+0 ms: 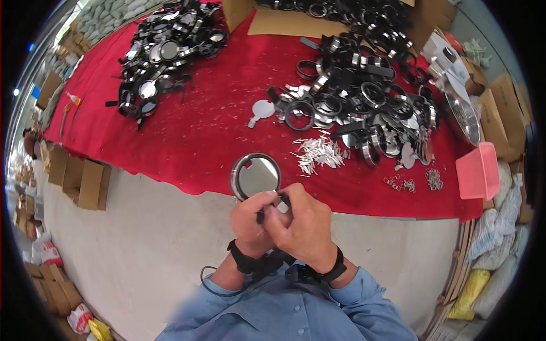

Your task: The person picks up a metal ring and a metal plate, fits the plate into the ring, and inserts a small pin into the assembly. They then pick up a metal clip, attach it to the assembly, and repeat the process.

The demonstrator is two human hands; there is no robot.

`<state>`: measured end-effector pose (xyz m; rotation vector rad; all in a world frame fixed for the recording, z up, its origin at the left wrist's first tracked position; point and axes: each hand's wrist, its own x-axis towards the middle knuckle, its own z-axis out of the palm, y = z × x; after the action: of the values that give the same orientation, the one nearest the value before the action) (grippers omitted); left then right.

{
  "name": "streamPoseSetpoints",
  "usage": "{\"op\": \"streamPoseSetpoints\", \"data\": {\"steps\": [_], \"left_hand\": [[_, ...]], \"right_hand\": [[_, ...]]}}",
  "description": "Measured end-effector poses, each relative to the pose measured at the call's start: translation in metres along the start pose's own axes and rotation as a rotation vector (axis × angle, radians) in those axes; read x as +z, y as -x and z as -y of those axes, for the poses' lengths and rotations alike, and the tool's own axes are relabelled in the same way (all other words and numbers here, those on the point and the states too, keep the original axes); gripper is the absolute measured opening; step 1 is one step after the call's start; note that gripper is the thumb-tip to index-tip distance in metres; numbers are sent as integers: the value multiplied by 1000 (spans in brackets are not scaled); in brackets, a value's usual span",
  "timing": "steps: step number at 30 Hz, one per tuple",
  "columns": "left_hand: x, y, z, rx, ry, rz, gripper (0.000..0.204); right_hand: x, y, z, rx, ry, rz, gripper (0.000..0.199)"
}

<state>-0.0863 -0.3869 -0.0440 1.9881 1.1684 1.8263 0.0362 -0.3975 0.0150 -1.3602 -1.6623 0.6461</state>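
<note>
Just off the front edge of the table, my two hands meet at the stem of a round, shiny disc in a dark metal rim (255, 174). My left hand (249, 226) is closed round the lower end of this rimmed disc. Fingers of my right hand (306, 226) pinch at the same stem, where a small pale piece shows between the hands. The rest of the stem is hidden by my fingers. Closest beyond my right hand lies a heap of small white sticks (320, 154) on the red cloth (222, 113).
A large pile of black rings and silver discs (364, 102) covers the right side. Another pile of rimmed discs (165, 57) lies far left. Small metal parts (434, 179) lie near a pink bin (479, 170). A cardboard box (296, 24) stands at the back; sacks (495, 238) are at right.
</note>
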Motion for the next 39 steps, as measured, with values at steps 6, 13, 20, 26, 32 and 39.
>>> {"op": "streamPoseSetpoints", "data": {"steps": [6,13,20,26,32,39], "left_hand": [[2,9,-8,-42,65,23,46],[-4,12,-6,-133,231,93,49],[-7,18,-2,-162,270,116,48],[-5,8,-11,-248,357,103,21],[2,3,-8,-46,157,3,25],[-3,11,-11,-93,168,11,38]], "right_hand": [[-6,2,-4,0,-133,-55,34],[-13,1,2,78,-154,11,44],[-10,3,-4,-107,-13,-75,35],[-12,7,3,-77,38,-64,30],[-11,8,3,-132,86,-74,26],[-12,7,3,-201,116,-58,22]]}}
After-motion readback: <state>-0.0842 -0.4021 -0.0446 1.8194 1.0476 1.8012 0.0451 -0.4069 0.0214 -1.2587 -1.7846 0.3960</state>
